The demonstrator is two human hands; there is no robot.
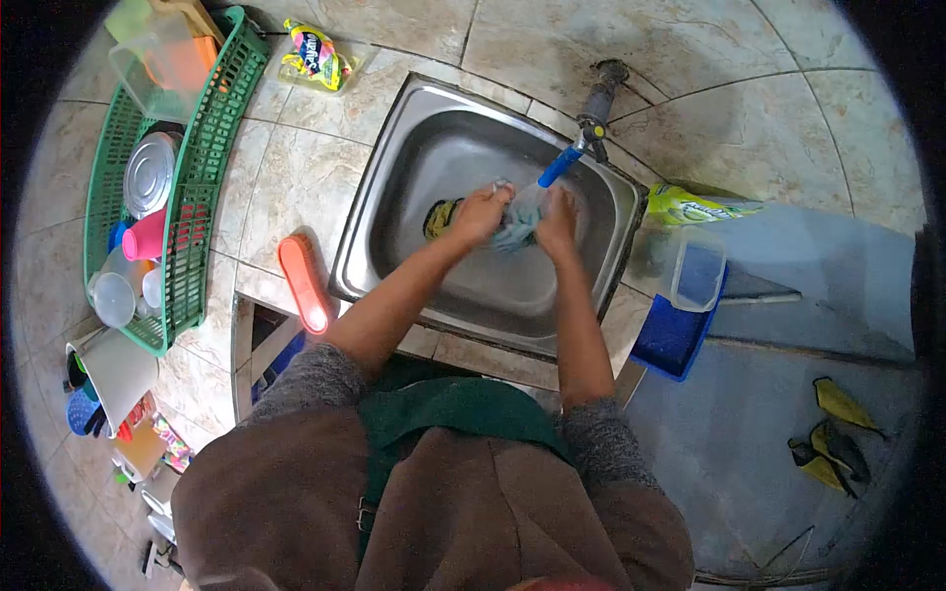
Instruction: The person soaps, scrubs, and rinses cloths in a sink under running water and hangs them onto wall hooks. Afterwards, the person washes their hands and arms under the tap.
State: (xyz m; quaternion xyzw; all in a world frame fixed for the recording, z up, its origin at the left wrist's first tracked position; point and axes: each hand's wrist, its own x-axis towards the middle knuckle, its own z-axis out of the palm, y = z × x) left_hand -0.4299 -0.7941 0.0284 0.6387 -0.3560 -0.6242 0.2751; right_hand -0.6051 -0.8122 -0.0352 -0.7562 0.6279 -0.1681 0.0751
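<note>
Over the steel sink (379, 231), my left hand (480, 215) and my right hand (557, 222) both grip a wet grey-blue cloth (517, 229), which hangs between them. The fingers of both hands are closed on it. Above the cloth, between my hands, is the blue nozzle (562, 165) of the tap (594, 128). A dark and yellow item (439, 218) lies in the basin just left of my left hand. Whether water is running is hard to tell.
A green basket (212, 177) of dishes stands at the left. An orange brush (303, 283) lies left of the sink, a yellow packet (315, 54) behind it. To the right are a green packet (695, 205), a clear container (698, 274) and a blue tray (673, 338).
</note>
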